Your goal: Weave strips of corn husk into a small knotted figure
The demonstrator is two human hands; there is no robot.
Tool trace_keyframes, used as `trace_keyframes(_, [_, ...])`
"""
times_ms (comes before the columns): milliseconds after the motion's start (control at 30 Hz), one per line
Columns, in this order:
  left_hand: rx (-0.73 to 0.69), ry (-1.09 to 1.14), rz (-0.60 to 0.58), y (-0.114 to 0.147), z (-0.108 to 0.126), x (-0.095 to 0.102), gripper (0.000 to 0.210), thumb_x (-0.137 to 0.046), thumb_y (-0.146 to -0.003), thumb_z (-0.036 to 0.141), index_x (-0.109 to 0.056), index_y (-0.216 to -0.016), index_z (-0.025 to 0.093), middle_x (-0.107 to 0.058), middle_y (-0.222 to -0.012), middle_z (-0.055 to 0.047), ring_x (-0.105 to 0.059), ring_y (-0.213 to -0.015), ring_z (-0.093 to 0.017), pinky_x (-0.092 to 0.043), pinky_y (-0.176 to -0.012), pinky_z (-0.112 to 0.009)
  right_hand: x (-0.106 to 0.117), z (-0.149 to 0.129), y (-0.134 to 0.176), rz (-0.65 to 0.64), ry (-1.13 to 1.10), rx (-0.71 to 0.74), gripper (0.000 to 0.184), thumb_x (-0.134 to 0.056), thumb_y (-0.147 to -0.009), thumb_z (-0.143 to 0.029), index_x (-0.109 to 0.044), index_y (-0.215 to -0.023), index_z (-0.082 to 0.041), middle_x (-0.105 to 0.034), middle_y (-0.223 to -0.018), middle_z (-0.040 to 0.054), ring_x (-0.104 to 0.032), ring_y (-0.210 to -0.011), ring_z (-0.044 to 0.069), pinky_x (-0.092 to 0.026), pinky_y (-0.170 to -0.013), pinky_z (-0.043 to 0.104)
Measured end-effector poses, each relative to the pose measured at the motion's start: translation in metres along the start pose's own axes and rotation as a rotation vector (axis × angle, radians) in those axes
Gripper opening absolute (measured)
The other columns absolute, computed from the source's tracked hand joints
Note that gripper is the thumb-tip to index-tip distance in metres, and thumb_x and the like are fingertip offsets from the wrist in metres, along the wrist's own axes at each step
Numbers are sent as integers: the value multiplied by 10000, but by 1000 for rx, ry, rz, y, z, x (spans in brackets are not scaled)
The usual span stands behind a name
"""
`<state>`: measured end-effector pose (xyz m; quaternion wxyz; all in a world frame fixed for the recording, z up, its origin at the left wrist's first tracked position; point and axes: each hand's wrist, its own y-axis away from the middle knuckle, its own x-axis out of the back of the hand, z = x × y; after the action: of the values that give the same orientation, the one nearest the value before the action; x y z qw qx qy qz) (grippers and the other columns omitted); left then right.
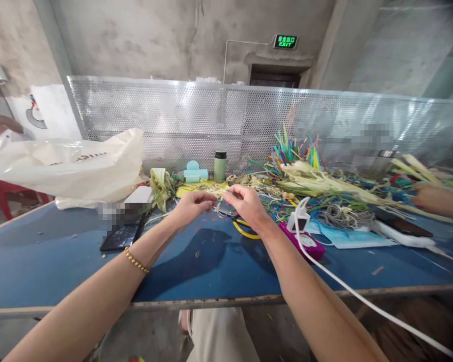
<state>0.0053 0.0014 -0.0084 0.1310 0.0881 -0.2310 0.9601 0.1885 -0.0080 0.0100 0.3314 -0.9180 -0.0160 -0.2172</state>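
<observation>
Pale, stringy fibre (219, 204) could slip if my pinching right hand (246, 205) slackens; whether my left hand (192, 207) grips, I can't tell.

Head-worn view, facing forward and down; hands (191, 207) (248, 203) near, perforated panel (162, 113) farther.

Bare grey wall (143, 40) across the back, and there's the exit sign (285, 41), glowing green above a dark doorway (275, 79)! A perforated metal screen (166, 113) runs right along behind the blue table (53, 261). Over on the left, a red chair (2, 188); below, grey floor (147, 339), and light glints off the screen.
</observation>
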Motion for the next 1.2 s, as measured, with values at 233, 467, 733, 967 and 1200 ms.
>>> trace_keyframes(233, [86, 228, -20, 1, 0, -5, 208, -780, -660, 297, -734, -746, 113, -609, -622, -20, -448, -553, -87, -324, -527, -233, -10, -3, 4, -16, -157, -52, 269, -618, -770, -397, -560, -630, -175, -465, -565, -38, -381, -540, 103, -296, -527, 247])
trace_keyframes(467, [61, 193, 58, 3, 3, -12, 145, -768, -626, 255, -709, -667, 129, -596, -583, 1, -467, -555, -95, -356, -559, -243, -27, 5, 4, 62, -272, -110, 248, -656, -737, -400, -587, -662, -174, -537, -616, -18, -461, -597, 122, -362, -566, 246])
trace_keyframes(733, [141, 325, 5, 2, 6, -9, 163, -748, -632, 234, -645, -568, 124, -609, -560, -19, -471, -518, -89, -321, -513, -241, -17, -4, 1, 97, -197, -135, 386, -535, -826, -540, -617, -776, -167, -604, -711, 22, -531, -666, 142, -404, -604, 251])
trace_keyframes(967, [162, 285, -26, 2, 4, -9, 148, -754, -638, 248, -687, -658, 117, -641, -597, -34, -497, -529, -100, -354, -530, -246, -11, -5, 1, 40, -123, -58, 219, -641, -734, -364, -607, -692, -152, -587, -651, 8, -505, -619, 129, -395, -591, 254])
trace_keyframes(1200, [168, 413, -69, 3, 3, -10, 267, -787, -659, 345, -714, -739, 101, -640, -653, -45, -516, -573, -105, -354, -563, -253, -16, 1, 2, 82, -136, -71, 244, -650, -742, -384, -624, -713, -143, -604, -646, 10, -511, -601, 128, -393, -570, 249])
